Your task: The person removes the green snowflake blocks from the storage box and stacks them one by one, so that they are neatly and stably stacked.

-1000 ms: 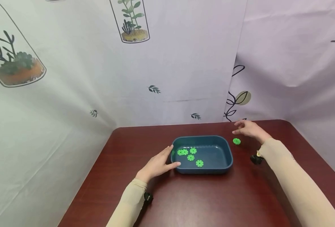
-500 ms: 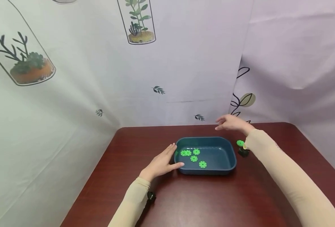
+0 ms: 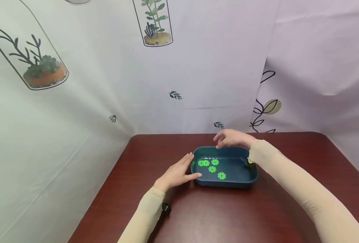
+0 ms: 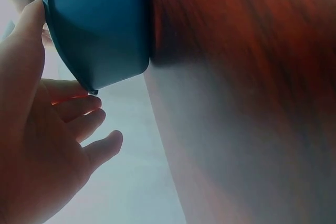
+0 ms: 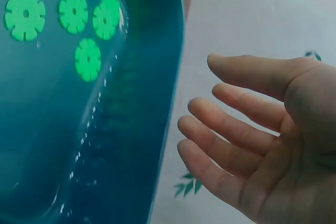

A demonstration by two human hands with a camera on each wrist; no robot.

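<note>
The right sleeve (image 3: 304, 185) partly hides the blue tray (image 3: 237, 168) at two o'clock; the head view crops the worktop (image 3: 243, 216) at six.

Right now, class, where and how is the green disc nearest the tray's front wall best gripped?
The green disc is probably best gripped by opposite edges of its notched rim, from straight above. It lies flat and apart from the other discs, leaving its rim free, while the walls of the blue tray would likely hinder a low sideways approach.
</note>
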